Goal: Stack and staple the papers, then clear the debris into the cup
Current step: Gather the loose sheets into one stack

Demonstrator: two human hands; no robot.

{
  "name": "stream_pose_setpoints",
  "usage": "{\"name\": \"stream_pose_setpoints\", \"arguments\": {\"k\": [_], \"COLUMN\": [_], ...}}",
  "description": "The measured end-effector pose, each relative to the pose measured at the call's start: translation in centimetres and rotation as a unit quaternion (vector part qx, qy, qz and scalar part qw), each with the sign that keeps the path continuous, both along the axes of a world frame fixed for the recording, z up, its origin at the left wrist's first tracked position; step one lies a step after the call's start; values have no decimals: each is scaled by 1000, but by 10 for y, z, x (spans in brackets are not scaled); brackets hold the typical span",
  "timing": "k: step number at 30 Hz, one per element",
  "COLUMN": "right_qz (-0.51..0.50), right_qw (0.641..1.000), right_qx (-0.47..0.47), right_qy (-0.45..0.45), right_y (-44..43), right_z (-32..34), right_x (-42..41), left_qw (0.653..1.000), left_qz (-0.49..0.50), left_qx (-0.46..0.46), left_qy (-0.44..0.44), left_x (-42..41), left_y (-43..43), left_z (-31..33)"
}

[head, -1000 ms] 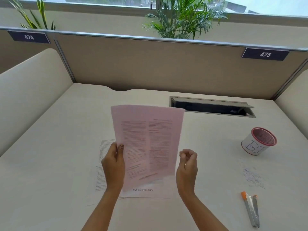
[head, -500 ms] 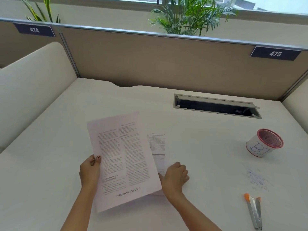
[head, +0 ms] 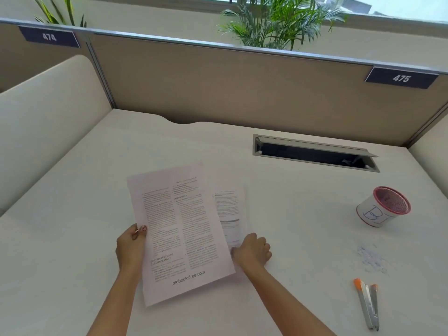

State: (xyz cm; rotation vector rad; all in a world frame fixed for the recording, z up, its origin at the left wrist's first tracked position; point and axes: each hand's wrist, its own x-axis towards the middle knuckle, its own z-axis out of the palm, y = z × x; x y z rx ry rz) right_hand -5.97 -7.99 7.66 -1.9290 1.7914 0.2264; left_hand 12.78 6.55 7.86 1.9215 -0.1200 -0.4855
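Observation:
My left hand [head: 132, 248] pinches the left edge of a pinkish printed sheet [head: 180, 229], held tilted just above the desk. A second white printed sheet [head: 229, 209] lies flat on the desk to its right, partly covered by the held sheet. My right hand [head: 252, 251] rests curled on the lower part of that second sheet; whether it grips the paper is unclear. A white cup with a red rim [head: 383, 207] lies tipped on its side at the far right. Small paper debris [head: 372, 259] is scattered below the cup. An orange-tipped metal stapler [head: 367, 305] lies at the lower right.
The white desk [head: 72, 238] is enclosed by beige partition walls [head: 218, 88] at the back and sides. An open cable slot [head: 312, 154] is cut into the desk behind the papers. Plants stand beyond the partition.
The held sheet has come down from upright and swung left, low over the desk. My right hand dropped from mid-air onto the sheet lying on the desk.

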Motion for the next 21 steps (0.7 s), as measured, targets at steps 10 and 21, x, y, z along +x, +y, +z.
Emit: {"name": "stream_pose_setpoints", "arguments": {"k": [10, 21], "right_qz": [10, 201], "right_qw": [909, 824], "right_qx": [-316, -292], "right_qy": [-271, -442], "right_y": [-54, -106], "right_z": [79, 183], "right_x": [-39, -49], "left_qw": [998, 991], "left_qz": [-35, -123], "left_qx": [47, 49], "left_qy": [-10, 21], "left_x": [6, 2], "left_y": [-3, -12], "left_z": [0, 2]}}
